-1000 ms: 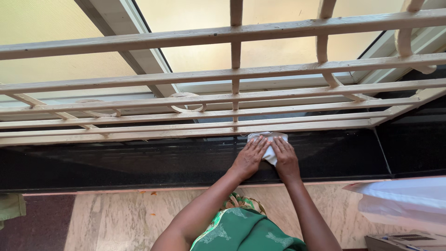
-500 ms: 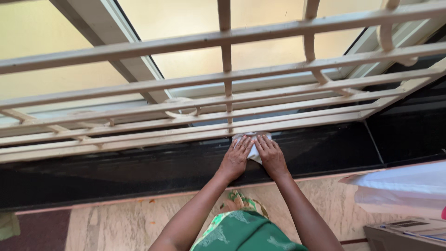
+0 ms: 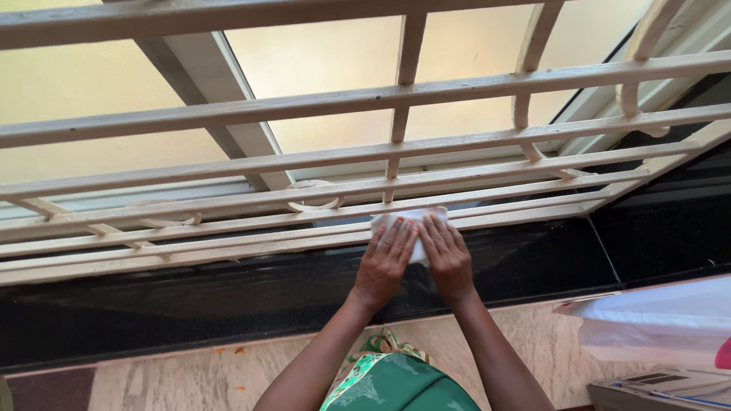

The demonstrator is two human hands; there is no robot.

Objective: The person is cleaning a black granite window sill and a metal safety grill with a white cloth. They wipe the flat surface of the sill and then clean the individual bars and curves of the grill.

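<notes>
Both hands sit at frame centre, side by side, pressed flat on a white cloth (image 3: 407, 224). Left hand (image 3: 384, 262) lies palm-down w/ fingers spread fwd over the cloth's left part; not curled round it, just flat on top. Right hand (image 3: 448, 259) same: open, fingers straight, covering the cloth's right part. Thumbs nearly touch in the middle.

Cloth is bunched, lying at the back edge of the black stone sill (image 3: 228, 297), right up against the lowest bars of the cream window grille (image 3: 343, 99). Its top edge peeks out above the fingertips, touching the bottom rail.

Grille fills the upper half of frame, horiz. bars w/ a few uprights & curls; frosted yellowish glass (image 3: 343, 53) behind it. Below the sill, marble-pattern floor (image 3: 183, 377) along the bottom. Green patterned garment (image 3: 396, 384) at bottom centre btwn the forearms. White plastic bag (image 3: 655, 320) at lower right, well apart from the hands.
</notes>
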